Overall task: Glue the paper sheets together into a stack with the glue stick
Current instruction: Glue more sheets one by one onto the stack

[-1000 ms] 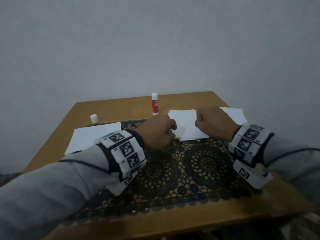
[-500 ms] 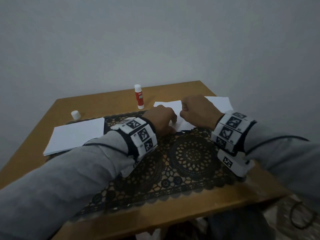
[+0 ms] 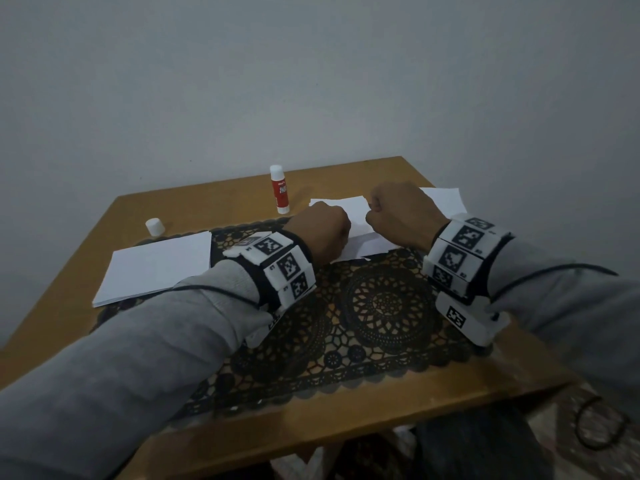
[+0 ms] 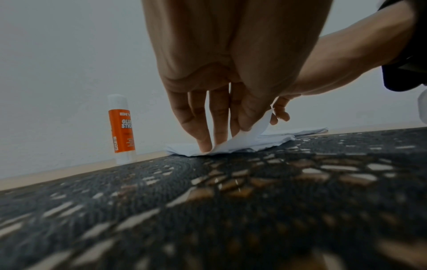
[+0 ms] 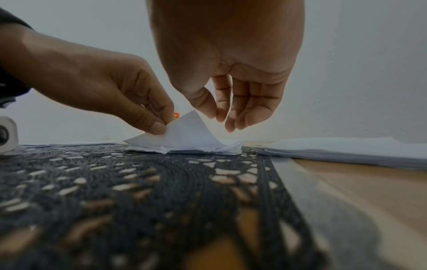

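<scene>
we see the left hand pinching the near corner of the top sheet between thumb and fingertips, the corner lifted off the glued stack while the rest of the sheet lies flat. the left wrist view shows the other left fingers pointing down with tips touching the paper. the right hand hangs just above the raised corner, fingers loosely curled and close together, holding nothing — its tips near the sheet, apart from it. the stack sits at the far edge of the dark lace mat, on the wooden table. the glue stick stands upright and uncapped behind the stack, to its left; its white cap rests well apart, near the table's left side. one pile of loose sheets lies on the left — another pile lies beyond the right hand.
</scene>
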Demonstrator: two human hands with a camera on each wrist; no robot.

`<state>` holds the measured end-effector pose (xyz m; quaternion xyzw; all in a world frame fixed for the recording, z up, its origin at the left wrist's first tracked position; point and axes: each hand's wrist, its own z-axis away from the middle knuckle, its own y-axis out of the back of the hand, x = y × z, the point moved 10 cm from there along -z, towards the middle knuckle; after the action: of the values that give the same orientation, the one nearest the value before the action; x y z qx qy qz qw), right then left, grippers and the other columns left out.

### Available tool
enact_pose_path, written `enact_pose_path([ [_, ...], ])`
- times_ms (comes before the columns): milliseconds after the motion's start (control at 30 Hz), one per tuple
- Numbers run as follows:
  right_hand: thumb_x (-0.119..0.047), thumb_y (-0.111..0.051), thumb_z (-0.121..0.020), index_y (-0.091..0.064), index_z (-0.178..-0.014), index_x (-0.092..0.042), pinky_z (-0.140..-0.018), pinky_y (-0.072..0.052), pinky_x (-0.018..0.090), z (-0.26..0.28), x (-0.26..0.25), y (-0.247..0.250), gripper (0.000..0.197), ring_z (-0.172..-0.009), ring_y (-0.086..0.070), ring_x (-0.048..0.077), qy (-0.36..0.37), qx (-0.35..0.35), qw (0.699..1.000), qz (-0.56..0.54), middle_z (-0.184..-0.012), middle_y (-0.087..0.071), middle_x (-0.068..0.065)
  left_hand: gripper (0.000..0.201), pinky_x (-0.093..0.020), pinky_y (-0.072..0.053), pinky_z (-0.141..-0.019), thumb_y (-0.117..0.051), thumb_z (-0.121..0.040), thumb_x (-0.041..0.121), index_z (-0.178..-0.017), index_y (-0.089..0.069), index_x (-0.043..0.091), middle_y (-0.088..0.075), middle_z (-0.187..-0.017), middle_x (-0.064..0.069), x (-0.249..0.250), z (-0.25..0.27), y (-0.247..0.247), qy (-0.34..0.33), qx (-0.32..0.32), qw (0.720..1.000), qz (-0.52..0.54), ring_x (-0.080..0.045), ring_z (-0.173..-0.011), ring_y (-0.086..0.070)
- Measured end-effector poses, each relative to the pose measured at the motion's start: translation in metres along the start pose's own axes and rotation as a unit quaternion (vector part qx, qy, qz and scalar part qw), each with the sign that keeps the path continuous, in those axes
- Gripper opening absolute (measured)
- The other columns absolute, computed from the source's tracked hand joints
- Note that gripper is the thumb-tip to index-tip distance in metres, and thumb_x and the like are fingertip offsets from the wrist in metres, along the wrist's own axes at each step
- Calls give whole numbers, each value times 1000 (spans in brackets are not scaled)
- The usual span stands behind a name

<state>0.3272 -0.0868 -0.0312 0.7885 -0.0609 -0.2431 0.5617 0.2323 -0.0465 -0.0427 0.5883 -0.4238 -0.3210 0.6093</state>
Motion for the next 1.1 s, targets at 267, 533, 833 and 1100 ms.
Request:
enact_pose_path([
  [267, -16, -53, -84, -46, -67, -9, -62, -45, 35, -2, 3, -1, 20, -72, -55, 28, -8, 2, 1000, 3, -78, -59, 11, 16, -33, -53, -82, -55, -86, 9, -100, -64, 11, -65, -103, -9, 6, 4, 3, -3, 6, 1000, -25, -23, -94, -60],
  [533, -16, -53, -85, -54, -75, -4, -61, -40, 33, -3, 4, 2, 16, -69, -51, 25, -4, 10, 1000, 0, -84, -63, 15, 10, -26, -42, -70, -57, -84, 3, -88, -60, 12, -59, -95, -3, -6, 26, 27, -1, 48, 999, 0, -19, -87, -54],
  [833, -15, -55, -84, -41, -62, -12, -60, -37, 33, -1, 2, 1, 26, -69, -49, 24, 16, 9, 999, -27, -74, -55, 9, 25, -25, -36, -70, -59, -77, -5, -82, -58, 20, -55, -89, 6, -51, 114, 44, -65, 53, 996, 13, -13, -86, -44],
  [1100, -13, -57, -83, -41, -61, -15, -59, -35, 32, 1, -4, 0, 27, -65, -45, 21, 34, 1, 999, -19, -66, -49, 1, 30, -17, -37, -77, -56, -78, -8, -82, -60, 22, -56, -93, 8, -83, 157, 22, -65, -34, 997, -26, -10, -91, -45],
])
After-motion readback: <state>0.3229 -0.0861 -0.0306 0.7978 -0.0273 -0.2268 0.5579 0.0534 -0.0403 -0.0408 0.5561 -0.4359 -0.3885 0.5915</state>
